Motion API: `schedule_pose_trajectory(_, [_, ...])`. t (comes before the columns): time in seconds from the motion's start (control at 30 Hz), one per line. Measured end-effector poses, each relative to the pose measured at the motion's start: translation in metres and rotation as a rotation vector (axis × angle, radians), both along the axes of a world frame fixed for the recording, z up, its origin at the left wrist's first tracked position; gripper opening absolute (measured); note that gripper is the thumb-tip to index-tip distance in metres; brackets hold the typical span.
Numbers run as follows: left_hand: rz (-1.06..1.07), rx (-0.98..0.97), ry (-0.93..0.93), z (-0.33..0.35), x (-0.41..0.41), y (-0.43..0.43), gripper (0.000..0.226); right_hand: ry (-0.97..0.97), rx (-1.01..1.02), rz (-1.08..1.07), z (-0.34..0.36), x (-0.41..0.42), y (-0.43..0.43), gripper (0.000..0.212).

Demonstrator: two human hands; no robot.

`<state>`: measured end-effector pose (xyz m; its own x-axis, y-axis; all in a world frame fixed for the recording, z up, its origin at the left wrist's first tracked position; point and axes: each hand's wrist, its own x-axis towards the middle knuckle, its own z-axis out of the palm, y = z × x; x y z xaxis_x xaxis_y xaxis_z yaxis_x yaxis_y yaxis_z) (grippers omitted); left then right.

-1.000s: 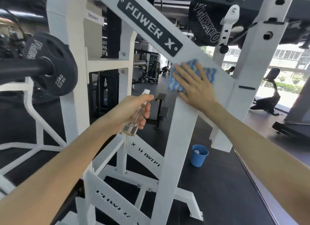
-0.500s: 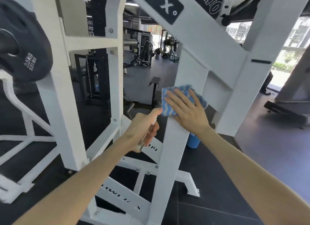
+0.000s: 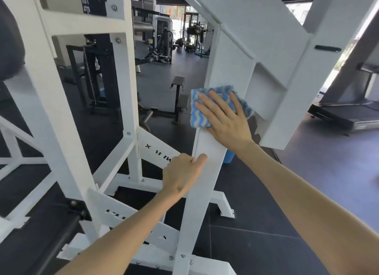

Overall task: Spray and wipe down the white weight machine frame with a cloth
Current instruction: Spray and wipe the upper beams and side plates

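Observation:
The white weight machine frame (image 3: 196, 213) fills the view, with a slanted upright post in the middle. My right hand (image 3: 223, 118) lies flat with straight fingers on a blue and white striped cloth (image 3: 195, 116), pressing it against that post just below the joint with the diagonal beam. My left hand (image 3: 182, 174) is lower down at the post's left edge, with its fingers curled. The spray bottle it held a moment ago is hidden behind the hand.
A blue bucket (image 3: 228, 157) peeks out behind the post on the dark rubber floor. A black weight plate (image 3: 8, 49) hangs at far left, above a black bar (image 3: 57, 233). A treadmill (image 3: 348, 114) stands at right, with more machines at the back.
My right hand has slid the cloth down from the diagonal beam onto the upright post. My left hand has dropped lower and closer to the post, and the bottle is now out of sight.

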<state>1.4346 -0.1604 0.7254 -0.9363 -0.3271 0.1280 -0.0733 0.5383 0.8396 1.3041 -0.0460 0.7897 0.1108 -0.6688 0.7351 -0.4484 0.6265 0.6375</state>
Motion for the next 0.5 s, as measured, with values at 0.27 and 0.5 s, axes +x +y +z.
schedule_pose_trajectory(0.27, [0.184,0.174,0.186,-0.024,-0.010,-0.022,0.062,-0.060,0.032,-0.060,-0.061,0.005,0.002,0.054])
schedule_pose_trajectory(0.5, [0.185,0.202,0.208,-0.081,-0.022,-0.057,0.065,-0.095,0.345,-0.115,-0.209,0.007,0.014,0.052])
